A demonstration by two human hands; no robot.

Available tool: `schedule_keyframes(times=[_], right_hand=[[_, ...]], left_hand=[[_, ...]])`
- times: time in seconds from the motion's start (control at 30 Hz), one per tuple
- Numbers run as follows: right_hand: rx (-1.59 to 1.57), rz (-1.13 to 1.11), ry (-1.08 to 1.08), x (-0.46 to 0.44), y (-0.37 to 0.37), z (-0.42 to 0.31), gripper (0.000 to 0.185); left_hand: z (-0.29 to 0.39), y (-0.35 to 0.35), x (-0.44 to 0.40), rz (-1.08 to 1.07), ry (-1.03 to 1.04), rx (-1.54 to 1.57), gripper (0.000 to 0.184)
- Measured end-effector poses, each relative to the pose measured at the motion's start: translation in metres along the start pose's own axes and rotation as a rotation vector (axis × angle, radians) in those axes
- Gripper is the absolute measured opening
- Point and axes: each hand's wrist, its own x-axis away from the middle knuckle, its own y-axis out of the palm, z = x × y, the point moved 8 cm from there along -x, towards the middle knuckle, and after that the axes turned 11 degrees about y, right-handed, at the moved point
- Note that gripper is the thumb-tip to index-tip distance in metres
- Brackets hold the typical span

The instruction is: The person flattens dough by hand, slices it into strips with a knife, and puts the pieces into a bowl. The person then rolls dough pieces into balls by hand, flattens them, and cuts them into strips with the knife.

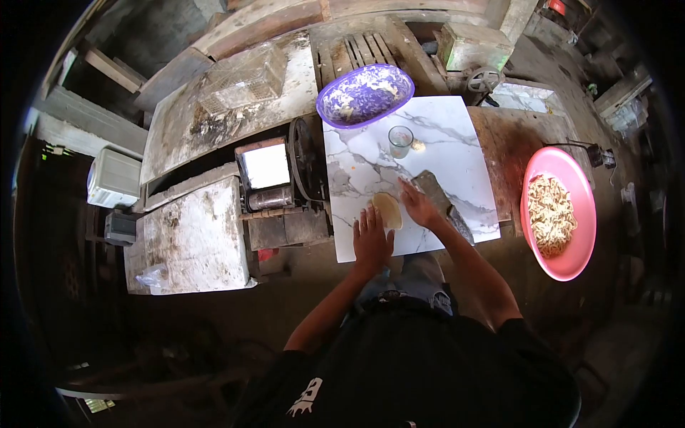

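A flat, pale round of dough (pixel 387 211) lies on a white marble-patterned board (pixel 349 185). Over its left edge my left hand (pixel 371 239) rests palm down, fingers stretched out. My right hand (pixel 421 205) is just right of the dough, fingers extended toward the upper left and holding nothing that I can see. Partly behind my right hand and forearm is a long grey-brown flat piece (pixel 434 187), its material unclear. Farther up the board stands a clear drinking glass (pixel 400 143), with a small pale lump (pixel 419 145) beside it.
A purple basin (pixel 365 95) with pale residue overlaps the board's far edge. At right is a pink basin (pixel 581 235) of pale twisted strips. Left of the board sits a roller machine (pixel 271 198) with a large wheel (pixel 305 160). A stained worktable (pixel 189 239) lies beyond it.
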Motion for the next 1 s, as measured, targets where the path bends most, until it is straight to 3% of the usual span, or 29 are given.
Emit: schedule_keyframes(times=[0.03,0.1,0.13,0.2,0.33,0.43,0.53,0.6,0.67,0.83,0.93,1.0], right_hand=[[-0.003,0.004,0.003,0.008,0.002,0.000,0.052],[0.393,-0.019,-0.201,0.034,0.016,-0.024,0.049],[0.586,-0.180,-0.150,0.042,0.030,-0.024,0.049],[0.720,0.005,-0.258,0.058,0.035,-0.029,0.053],[0.821,0.080,-0.241,0.062,0.030,-0.029,0.054],[0.751,0.270,-0.128,0.067,0.016,-0.015,0.054],[0.862,0.201,-0.265,0.088,0.027,-0.027,0.052],[0.824,0.175,-0.245,0.095,0.032,-0.021,0.051],[0.784,0.147,-0.228,0.095,0.031,-0.020,0.050],[0.813,0.112,-0.222,0.090,0.018,-0.024,0.052],[0.670,0.219,-0.200,0.077,0.021,-0.029,0.050],[0.628,0.148,-0.196,0.070,0.034,-0.030,0.050]], left_hand=[[-0.001,-0.006,-0.001,0.020,-0.023,-0.057,0.069],[0.002,0.010,0.001,-0.054,0.082,-0.101,0.069],[0.006,0.022,0.004,-0.127,0.179,-0.143,0.068],[0.009,0.017,0.013,-0.129,0.196,-0.108,0.067],[0.008,0.013,0.011,-0.187,0.189,-0.057,0.060],[-0.016,0.009,-0.007,-0.111,0.067,0.148,0.055],[-0.021,-0.002,-0.019,0.052,0.122,-0.052,0.054],[-0.029,0.009,-0.022,0.060,0.126,-0.034,0.056],[-0.033,0.011,-0.018,0.071,0.112,-0.217,0.058],[-0.040,0.012,-0.018,0.001,0.020,-0.176,0.062],[-0.030,0.014,-0.017,0.017,0.112,-0.246,0.063],[-0.004,0.020,-0.011,-0.091,0.348,-0.237,0.062]])
